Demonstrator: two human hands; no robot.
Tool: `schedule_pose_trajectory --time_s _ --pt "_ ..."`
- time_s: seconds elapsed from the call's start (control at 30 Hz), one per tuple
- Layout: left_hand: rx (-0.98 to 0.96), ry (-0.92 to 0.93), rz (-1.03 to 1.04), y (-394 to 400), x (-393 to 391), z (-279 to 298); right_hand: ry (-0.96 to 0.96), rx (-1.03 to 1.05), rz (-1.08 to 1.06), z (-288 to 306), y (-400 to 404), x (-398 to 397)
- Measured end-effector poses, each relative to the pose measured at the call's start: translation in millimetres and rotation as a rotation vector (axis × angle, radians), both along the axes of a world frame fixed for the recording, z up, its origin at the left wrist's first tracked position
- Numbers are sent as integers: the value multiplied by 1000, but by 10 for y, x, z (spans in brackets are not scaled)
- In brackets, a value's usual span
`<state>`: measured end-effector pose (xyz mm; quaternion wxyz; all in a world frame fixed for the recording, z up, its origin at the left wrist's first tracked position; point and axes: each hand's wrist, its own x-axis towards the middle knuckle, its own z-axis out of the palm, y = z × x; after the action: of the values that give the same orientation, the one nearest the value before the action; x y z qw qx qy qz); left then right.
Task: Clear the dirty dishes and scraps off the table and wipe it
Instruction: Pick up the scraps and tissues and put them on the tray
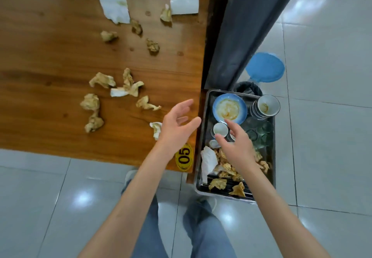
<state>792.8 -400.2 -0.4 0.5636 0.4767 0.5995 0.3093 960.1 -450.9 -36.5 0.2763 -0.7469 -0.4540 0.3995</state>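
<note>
Both hands are empty, the left hand [177,125] spread over the table [50,60] corner, the right hand [235,143] loose above the tray [270,157] beside it, so the nearest scrap [156,129] looks best pinched whole and dropped there.

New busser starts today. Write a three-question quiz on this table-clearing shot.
1. True or false: the blue plate sits on the table.
2. Where is the bowl stack? A) tray B) floor C) table
3. Fill in: the yellow tag reads ___.

Key: 1 false, it lies in the tray; 2 A; 3 05.
</note>
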Motion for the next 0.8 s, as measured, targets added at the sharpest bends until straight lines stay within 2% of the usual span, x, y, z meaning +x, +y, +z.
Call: schedule_pose_trajectory --time_s 0.13,0.27,0.5,0.63,0.8 --pt "94 132 43 143 -743 -12 -63 61 75 132 230 -688" --pt "236 465 -2 279 -1536 -218 -179 78 85 58 400 -1391" --pt "380 872 -321 480 -2447 -632 -464 -121 -72 -170 609 -2095" --pt "371 884 -440 555 -2572 -734 -468 -145 -145 -166 690 -2215" --pt "437 766 -393 586 -2559 -767 -440 -36 -112 -102 657 -2236"
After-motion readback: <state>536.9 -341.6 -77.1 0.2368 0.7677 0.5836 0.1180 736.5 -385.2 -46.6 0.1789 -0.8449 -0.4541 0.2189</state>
